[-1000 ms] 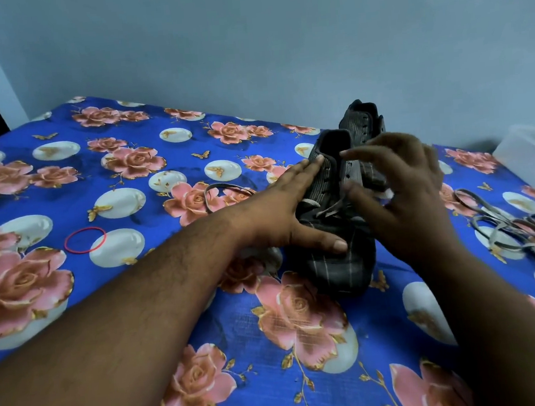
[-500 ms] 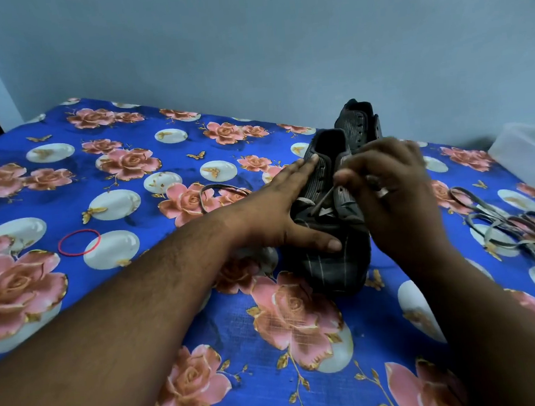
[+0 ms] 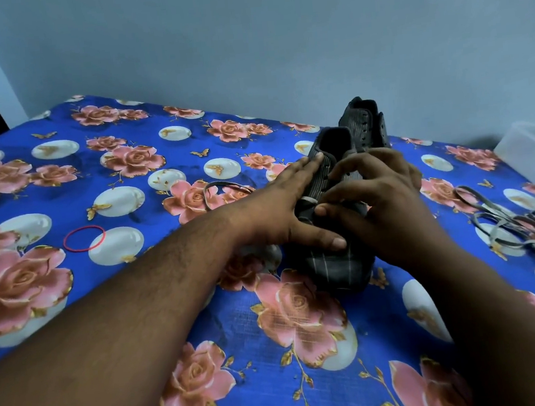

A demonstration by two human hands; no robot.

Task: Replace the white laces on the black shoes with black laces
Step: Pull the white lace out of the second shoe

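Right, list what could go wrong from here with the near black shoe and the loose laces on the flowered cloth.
1. The left hand only presses flat on the near black pinstriped shoe; a hard tug by the right hand at the eyelets could tip or slide it.
2. The tangled pile of dark laces at the right looks knotted together, so pulling one out may drag the others along.
3. The second black shoe stands close behind and could be knocked.

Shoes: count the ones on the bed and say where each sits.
2. The near shoe lies under both hands, left hand and right hand. The far shoe stands just behind it, near the wall.
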